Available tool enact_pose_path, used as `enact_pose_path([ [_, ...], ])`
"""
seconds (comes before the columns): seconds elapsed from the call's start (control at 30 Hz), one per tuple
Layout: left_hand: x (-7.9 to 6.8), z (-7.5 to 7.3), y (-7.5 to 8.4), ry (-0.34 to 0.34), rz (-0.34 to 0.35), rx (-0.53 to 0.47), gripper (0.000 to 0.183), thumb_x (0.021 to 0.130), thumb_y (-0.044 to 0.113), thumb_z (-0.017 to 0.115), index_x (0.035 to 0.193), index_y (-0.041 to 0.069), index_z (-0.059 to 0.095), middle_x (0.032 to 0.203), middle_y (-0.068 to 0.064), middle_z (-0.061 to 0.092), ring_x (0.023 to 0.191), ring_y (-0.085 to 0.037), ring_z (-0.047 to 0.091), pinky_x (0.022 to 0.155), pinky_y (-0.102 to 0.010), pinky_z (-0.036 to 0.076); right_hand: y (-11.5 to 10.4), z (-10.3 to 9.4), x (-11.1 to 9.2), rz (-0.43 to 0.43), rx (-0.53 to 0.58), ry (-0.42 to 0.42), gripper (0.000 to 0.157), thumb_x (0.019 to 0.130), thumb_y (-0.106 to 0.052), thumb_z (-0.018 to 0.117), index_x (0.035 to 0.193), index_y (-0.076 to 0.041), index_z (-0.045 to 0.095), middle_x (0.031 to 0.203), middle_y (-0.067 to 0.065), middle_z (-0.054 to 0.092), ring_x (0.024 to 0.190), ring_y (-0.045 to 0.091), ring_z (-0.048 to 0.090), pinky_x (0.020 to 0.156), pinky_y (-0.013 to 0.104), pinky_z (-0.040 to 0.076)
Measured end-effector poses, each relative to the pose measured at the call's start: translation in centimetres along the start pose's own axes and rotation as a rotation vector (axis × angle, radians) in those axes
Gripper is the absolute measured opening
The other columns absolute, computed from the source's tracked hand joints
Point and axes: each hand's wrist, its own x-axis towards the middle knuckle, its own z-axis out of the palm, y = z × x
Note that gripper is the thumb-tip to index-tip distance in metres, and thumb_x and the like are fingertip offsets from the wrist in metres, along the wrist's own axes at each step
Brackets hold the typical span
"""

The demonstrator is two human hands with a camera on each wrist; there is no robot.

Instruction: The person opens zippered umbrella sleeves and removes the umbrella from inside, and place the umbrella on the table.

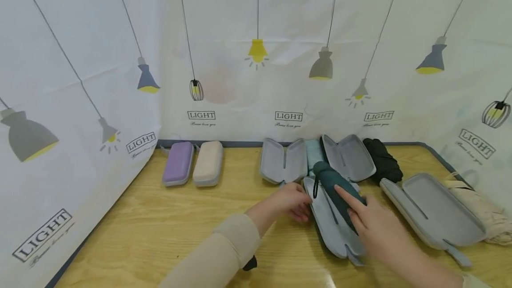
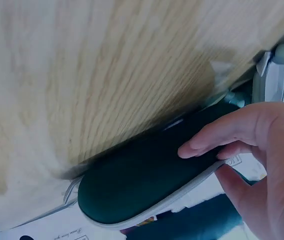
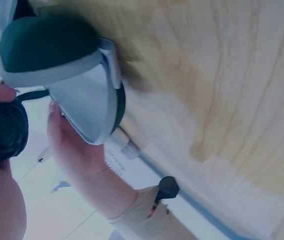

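My right hand (image 1: pixel 378 226) grips a dark green folded compact umbrella (image 1: pixel 334 186), its index finger lying along the fabric. A thin black wrist loop (image 1: pixel 315 188) hangs from the umbrella's far end. Below it is an open umbrella case (image 1: pixel 326 217), grey inside and dark green outside, tilted on the table. With thumb and fingers my left hand (image 1: pixel 290 201) pinches the case's left rim. The left wrist view shows the case's green shell (image 2: pixel 132 185) under those fingers. In the right wrist view, the umbrella's round end (image 3: pixel 4 130) appears beside the grey lining.
Purple (image 1: pixel 178 163) and beige (image 1: pixel 208 163) closed cases stand at the back left. Two open grey-lined cases (image 1: pixel 284 161) (image 1: pixel 348 157) flank a light teal bundle (image 1: pixel 314 152). A black bundle (image 1: pixel 382 159), another open case (image 1: pixel 444 210) and a cream bundle (image 1: pixel 480 208) lie right.
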Motion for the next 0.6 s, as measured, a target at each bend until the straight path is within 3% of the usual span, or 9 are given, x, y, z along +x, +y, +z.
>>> enact_pose_path([
  [0.1,-0.6,0.2,0.4,0.02,0.026,0.016,0.01,0.084,0.011,0.058,0.082,0.002,0.055,0.066,-0.016,0.061,0.053,-0.027,0.061,0.051,-0.038,0.051,0.4,-1.1,-0.5,0.052,0.103,-0.003,0.047,0.098,-0.026,0.036,0.141,-0.037,0.022,0.097,0.017,0.045,0.05,0.015,0.038,0.044,0.029,0.032],
  [0.23,-1.3,0.4,0.6,0.062,0.048,0.019,0.009,0.083,0.011,0.055,0.08,0.003,0.056,0.061,-0.016,0.058,0.05,-0.026,0.06,0.052,-0.04,0.051,1.3,-1.8,-1.0,0.101,0.135,-0.016,0.047,0.099,-0.026,0.032,0.142,-0.038,0.018,0.12,0.036,0.033,0.051,0.018,0.042,0.044,0.031,0.032],
  [0.3,-1.6,0.5,0.6,0.079,0.059,0.027,0.009,0.083,0.012,0.054,0.079,0.004,0.056,0.059,-0.015,0.057,0.049,-0.026,0.06,0.052,-0.04,0.051,1.9,-1.7,-1.2,0.119,0.14,-0.022,0.047,0.099,-0.023,0.032,0.142,-0.036,0.02,0.123,0.04,0.028,0.052,0.019,0.042,0.044,0.031,0.032],
  [0.37,-1.8,0.5,0.7,0.089,0.067,0.042,0.011,0.083,0.013,0.054,0.078,0.004,0.055,0.059,-0.014,0.056,0.05,-0.026,0.06,0.052,-0.04,0.051,2.7,-1.4,-1.5,0.133,0.151,-0.029,0.046,0.098,-0.019,0.032,0.142,-0.032,0.026,0.112,0.038,0.034,0.049,0.019,0.037,0.043,0.03,0.031],
  [0.47,-2.0,0.6,0.7,0.105,0.069,0.057,0.012,0.083,0.014,0.054,0.077,0.004,0.055,0.059,-0.014,0.055,0.051,-0.027,0.06,0.052,-0.04,0.051,3.8,-0.8,-1.9,0.124,0.141,-0.032,0.044,0.097,-0.012,0.035,0.14,-0.021,0.034,0.083,0.021,0.04,0.051,0.018,0.033,0.043,0.03,0.03],
  [0.6,-2.2,0.7,0.7,0.131,0.077,0.066,0.009,0.082,0.014,0.054,0.079,0.006,0.054,0.059,-0.013,0.055,0.05,-0.027,0.06,0.052,-0.04,0.051,4.7,0.1,-2.5,0.134,0.12,-0.086,0.045,0.094,-0.008,0.039,0.138,-0.016,0.036,0.071,0.012,0.036,0.048,0.018,0.033,0.041,0.029,0.03],
])
